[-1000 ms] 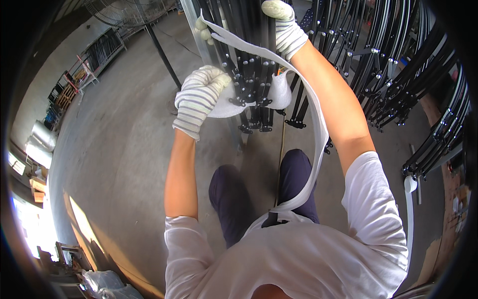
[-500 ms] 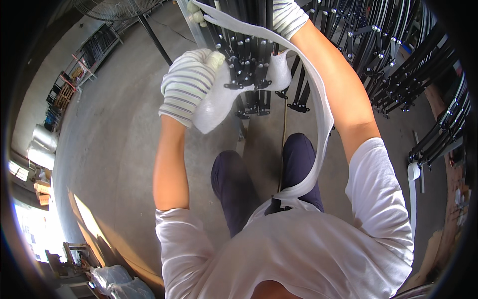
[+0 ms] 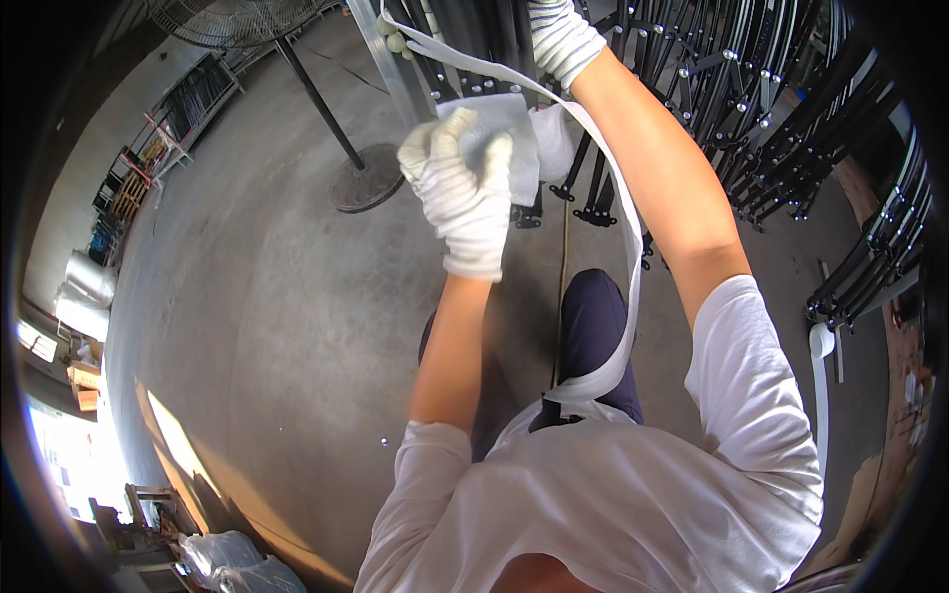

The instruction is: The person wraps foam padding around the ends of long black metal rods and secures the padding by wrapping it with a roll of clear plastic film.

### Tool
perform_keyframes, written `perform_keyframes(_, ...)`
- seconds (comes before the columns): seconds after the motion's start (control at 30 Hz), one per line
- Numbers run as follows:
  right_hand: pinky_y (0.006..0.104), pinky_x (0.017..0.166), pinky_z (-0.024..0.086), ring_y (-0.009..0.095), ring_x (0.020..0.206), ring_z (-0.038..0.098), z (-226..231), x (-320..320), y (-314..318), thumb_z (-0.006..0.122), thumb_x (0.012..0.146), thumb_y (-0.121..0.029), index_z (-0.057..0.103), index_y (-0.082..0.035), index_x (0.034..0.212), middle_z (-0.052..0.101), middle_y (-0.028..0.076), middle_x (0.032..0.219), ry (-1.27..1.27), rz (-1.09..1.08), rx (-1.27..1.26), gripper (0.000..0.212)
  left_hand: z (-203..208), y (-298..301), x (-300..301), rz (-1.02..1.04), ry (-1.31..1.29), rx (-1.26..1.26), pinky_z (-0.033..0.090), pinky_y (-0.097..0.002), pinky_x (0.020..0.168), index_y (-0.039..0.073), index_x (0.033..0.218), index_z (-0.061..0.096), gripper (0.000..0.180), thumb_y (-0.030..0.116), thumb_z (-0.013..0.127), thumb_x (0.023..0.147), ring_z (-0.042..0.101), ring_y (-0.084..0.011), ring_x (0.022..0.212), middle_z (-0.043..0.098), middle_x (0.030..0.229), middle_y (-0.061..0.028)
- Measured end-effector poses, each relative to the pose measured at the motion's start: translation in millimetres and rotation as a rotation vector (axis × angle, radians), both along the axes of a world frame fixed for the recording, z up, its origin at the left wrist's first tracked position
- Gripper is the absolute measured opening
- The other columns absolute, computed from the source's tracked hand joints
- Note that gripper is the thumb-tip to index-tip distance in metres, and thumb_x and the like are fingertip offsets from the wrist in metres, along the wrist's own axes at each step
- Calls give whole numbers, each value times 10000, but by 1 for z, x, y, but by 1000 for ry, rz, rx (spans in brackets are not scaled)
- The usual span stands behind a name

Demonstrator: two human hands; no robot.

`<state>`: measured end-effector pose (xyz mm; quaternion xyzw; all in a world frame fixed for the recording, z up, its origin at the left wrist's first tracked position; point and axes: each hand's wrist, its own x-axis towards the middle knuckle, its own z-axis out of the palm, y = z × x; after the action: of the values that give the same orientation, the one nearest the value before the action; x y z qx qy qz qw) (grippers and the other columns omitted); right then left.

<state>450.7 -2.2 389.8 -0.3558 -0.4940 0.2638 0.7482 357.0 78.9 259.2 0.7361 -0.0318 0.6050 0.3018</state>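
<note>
One white foam sheet (image 3: 525,153) gets wrapped, probably; left hand (image 3: 460,188) half-open, seemingly empty; right hand (image 3: 567,44), grip unclear; snugging's needed.

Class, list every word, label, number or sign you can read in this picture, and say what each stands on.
Readable texts: none.
Cardboard boxes at the far left: any markings are too small to read.
White sheet by the left hand: no lettering visible.
White T-shirt: no lettering visible.
</note>
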Motion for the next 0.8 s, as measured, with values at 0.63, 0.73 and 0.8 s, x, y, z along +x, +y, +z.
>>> perform_keyframes(0.63, 315, 942, 362, 269, 1135, 448, -27, -78, -48, 677, 661, -466, 415, 30, 1217, 419, 198, 1254, -411, -941, -317, 790, 21, 82, 65, -1237, 755, -746, 471, -305, 769, -4, 956, 613, 439, 240, 756, 619, 598, -183, 808, 634, 877, -85)
perform_keyframes(0.73, 308, 896, 386, 255, 1096, 481, -48, -83, -56, 697, 676, -402, 390, 1, 1243, 473, 186, 1201, -626, -1043, -980, 760, 19, 87, 69, -1283, 723, -786, 495, -314, 738, -8, 936, 614, 412, 170, 758, 594, 612, -200, 761, 632, 861, -100)
perform_keyframes(0.8, 319, 700, 470, 256, 769, 612, -53, -70, -57, 636, 705, -278, 576, -24, 1023, 619, 156, 773, -753, -946, -1110, 411, 19, 85, 69, -1247, 672, -792, 495, -312, 737, -7, 925, 612, 413, 149, 764, 574, 612, -199, 760, 628, 853, -103)
